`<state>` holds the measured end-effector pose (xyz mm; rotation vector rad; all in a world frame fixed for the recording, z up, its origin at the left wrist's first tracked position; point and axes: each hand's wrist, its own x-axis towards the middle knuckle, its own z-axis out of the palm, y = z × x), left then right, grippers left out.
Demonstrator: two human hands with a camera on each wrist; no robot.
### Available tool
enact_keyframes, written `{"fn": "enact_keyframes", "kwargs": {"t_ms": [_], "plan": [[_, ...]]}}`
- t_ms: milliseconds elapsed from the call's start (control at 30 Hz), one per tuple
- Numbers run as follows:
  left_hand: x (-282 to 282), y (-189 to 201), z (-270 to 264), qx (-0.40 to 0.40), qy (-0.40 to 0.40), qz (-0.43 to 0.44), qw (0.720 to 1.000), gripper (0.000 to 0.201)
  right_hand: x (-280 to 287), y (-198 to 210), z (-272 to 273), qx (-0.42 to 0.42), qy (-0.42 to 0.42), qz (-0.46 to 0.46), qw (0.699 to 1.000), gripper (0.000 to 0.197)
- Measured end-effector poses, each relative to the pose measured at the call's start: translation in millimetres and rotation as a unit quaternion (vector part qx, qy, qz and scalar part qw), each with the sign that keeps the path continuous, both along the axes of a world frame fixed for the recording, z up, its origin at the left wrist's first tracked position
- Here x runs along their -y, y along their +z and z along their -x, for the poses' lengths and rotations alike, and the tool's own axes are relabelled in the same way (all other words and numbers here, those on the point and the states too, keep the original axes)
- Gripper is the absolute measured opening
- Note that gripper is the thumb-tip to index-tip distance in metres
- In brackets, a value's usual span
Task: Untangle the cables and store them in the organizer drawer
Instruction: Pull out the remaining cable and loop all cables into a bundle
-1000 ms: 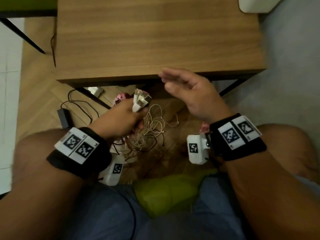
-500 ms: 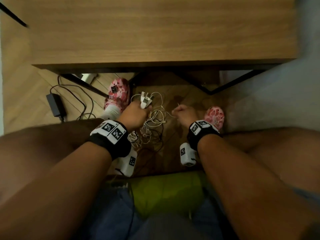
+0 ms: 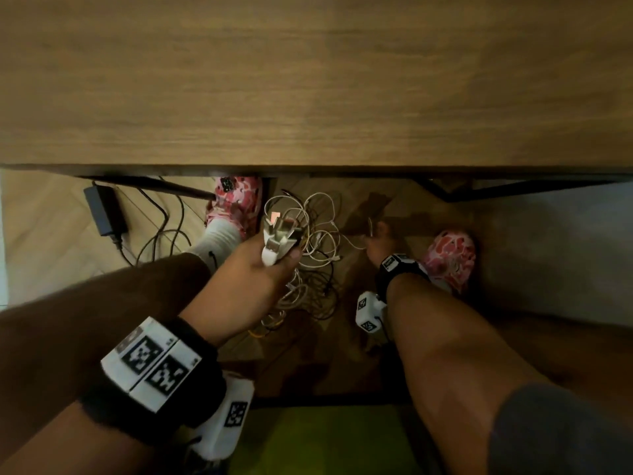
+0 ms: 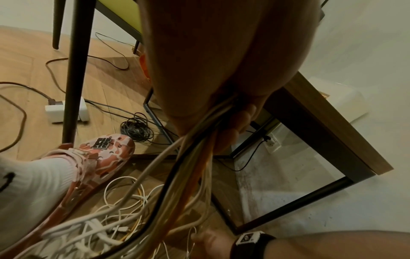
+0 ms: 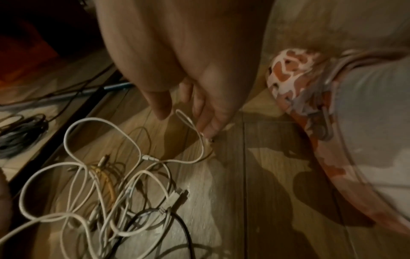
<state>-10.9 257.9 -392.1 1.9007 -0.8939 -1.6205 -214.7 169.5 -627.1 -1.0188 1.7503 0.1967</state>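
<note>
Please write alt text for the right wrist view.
The right hand reaches down to the wooden floor, fingertips touching a thin white cable from the tangled cables; a pink patterned shoe is beside it.

The tangled heap of thin cables [image 3: 310, 241] is mostly white, with one black strand and one yellow-orange one. The pink clogs [image 3: 238, 204] carry a blotchy red-and-white camouflage pattern, above a plain white sock [image 3: 215, 243].
</note>
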Motion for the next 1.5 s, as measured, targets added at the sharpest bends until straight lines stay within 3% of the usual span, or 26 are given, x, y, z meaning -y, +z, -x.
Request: {"fn": "enact_keyframes", "kwargs": {"t_ms": [200,300,467,600,767,933,1067,1133,1333,1500], "plan": [[3,-3,-5,-0.006,-0.004,-0.002,1.000,0.035,-8,-15,-7,0.030,0.004,-0.020,0.999,0.024],[7,0,0,-0.015,0.000,0.007,1.000,0.030,-11,-5,-9,0.048,-0.011,-0.039,0.998,0.025],[4,7,-4,-0.029,-0.002,0.029,0.999,0.035,-4,39,-16,0.102,-0.098,-0.076,0.987,0.040],[9,17,1,-0.020,-0.009,0.045,0.999,0.031,-12,84,-15,0.167,-0.104,-0.049,0.979,0.014],[11,41,12,-0.057,-0.011,0.057,0.997,0.029,-19,161,-13,0.228,-0.084,-0.049,0.969,0.004],[10,67,15,-0.102,0.045,0.083,0.990,0.029,-20,249,-13,0.288,-0.046,-0.014,0.956,0.017],[21,96,16,-0.142,0.046,0.126,0.981,0.027,-33,316,-2,0.317,-0.017,0.054,0.947,0.017],[30,107,14,-0.158,0.046,0.141,0.976,0.026,-38,341,4,0.323,-0.005,0.095,0.942,0.027],[54,130,18,-0.145,0.080,0.143,0.976,0.024,-33,377,19,0.361,-0.049,0.163,0.917,0.055],[62,145,23,-0.167,0.087,0.136,0.973,0.017,-24,382,24,0.350,-0.069,0.228,0.906,0.048]]}}
